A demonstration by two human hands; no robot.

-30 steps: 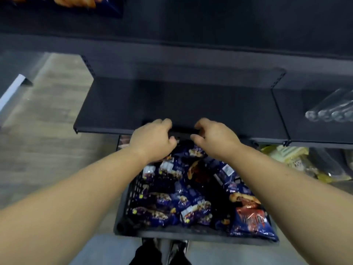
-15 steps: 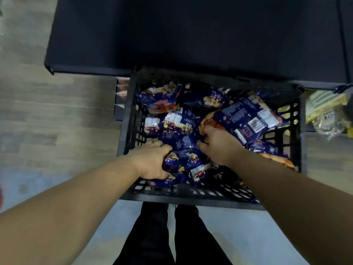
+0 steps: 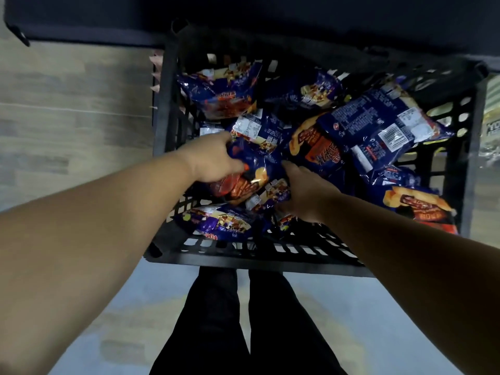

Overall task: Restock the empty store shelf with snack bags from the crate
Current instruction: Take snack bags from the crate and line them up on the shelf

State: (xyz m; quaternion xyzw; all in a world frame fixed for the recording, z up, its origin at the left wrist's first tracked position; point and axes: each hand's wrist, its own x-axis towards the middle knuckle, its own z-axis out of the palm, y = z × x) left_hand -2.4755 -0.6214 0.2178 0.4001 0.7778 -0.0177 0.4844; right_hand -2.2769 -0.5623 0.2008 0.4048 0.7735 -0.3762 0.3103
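A black slatted crate [image 3: 259, 257] sits on the floor below me, holding several blue and orange snack bags. My left hand [image 3: 209, 159] grips one blue snack bag [image 3: 250, 174] near the crate's middle, fingers curled over its left edge. My right hand [image 3: 304, 194] holds the same bag from the right and underneath, fingers tucked among the bags. A large bag [image 3: 378, 128] lies label side up at the right. The dark empty shelf [image 3: 81, 20] juts over the crate's far end.
Wood-look floor [image 3: 67, 117] lies left of the crate and pale floor in front. My dark trouser legs [image 3: 243, 320] stand against the crate's near wall. Pale packaged goods [image 3: 491, 125] show at the right edge.
My view dropped from the shelf down into the crate. Both hands went from the shelf edge into the bags and closed round one blue bag, now raised a little above its neighbours.
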